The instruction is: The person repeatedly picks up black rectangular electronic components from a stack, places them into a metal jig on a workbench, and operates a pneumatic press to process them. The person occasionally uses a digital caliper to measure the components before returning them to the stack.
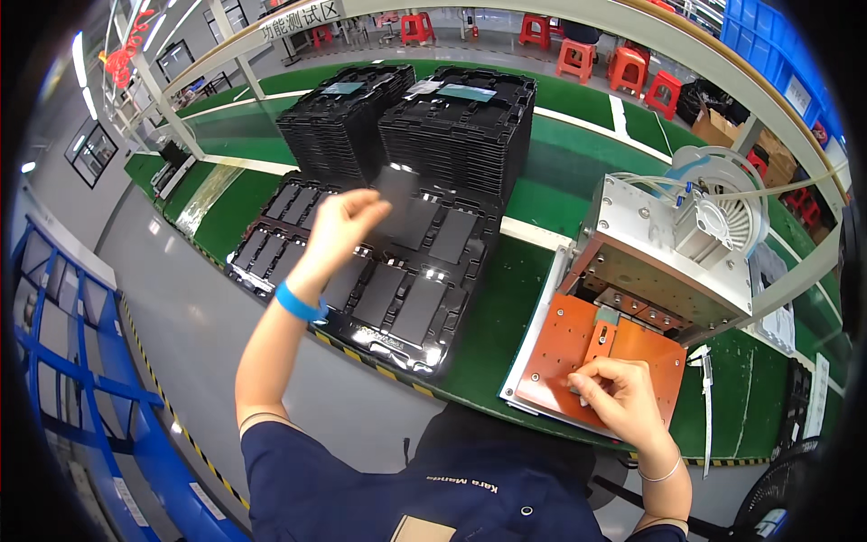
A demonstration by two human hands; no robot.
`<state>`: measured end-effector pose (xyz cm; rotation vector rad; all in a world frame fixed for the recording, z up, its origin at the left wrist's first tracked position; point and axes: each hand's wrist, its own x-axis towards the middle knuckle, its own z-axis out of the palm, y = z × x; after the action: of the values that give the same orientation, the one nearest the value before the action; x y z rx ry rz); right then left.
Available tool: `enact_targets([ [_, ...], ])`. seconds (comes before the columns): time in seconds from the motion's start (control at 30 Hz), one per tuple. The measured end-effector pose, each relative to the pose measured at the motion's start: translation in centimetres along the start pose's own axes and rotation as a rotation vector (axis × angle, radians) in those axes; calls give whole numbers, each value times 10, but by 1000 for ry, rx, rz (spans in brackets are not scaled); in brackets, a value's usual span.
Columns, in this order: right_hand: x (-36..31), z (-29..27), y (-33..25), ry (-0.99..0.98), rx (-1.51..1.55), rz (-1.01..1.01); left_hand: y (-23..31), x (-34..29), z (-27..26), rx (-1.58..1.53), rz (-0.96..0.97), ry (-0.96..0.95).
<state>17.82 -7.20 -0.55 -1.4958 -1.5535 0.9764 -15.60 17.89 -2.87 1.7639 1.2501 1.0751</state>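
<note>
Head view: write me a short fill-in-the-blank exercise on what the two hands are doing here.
1. The left hand lifts a thin dark panel above the black ____.
2. The right hand rests on the ____-coloured plate of the metal fixture.
3. The left wrist wears a ____ band.

Missing words: tray; orange; blue

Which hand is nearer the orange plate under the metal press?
Right. The right hand rests on the orange plate at its near edge; the left hand is raised far off over the black tray.
</note>
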Motion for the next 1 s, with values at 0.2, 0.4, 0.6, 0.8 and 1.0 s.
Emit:
enact_targets([
  [0.2, 6, 4, -8, -97, -193, -88, -31, 37, -38, 162, -189, -158],
  [0.4, 4, 2, -6, -105, -165, -58, -19, 30, -28, 681, 232, 7],
  [0.6, 10, 4, -10, -141, -186, -112, 18, 27, 10, 707, 211, -98],
  [0.8, 13, 12, -20, -179, -272, -177, 32, 36, 45, 978, 63, -195],
  [1.0, 67, 51, -38, -55, -575, -685, 25, 66, 44, 905, -175, -402],
])
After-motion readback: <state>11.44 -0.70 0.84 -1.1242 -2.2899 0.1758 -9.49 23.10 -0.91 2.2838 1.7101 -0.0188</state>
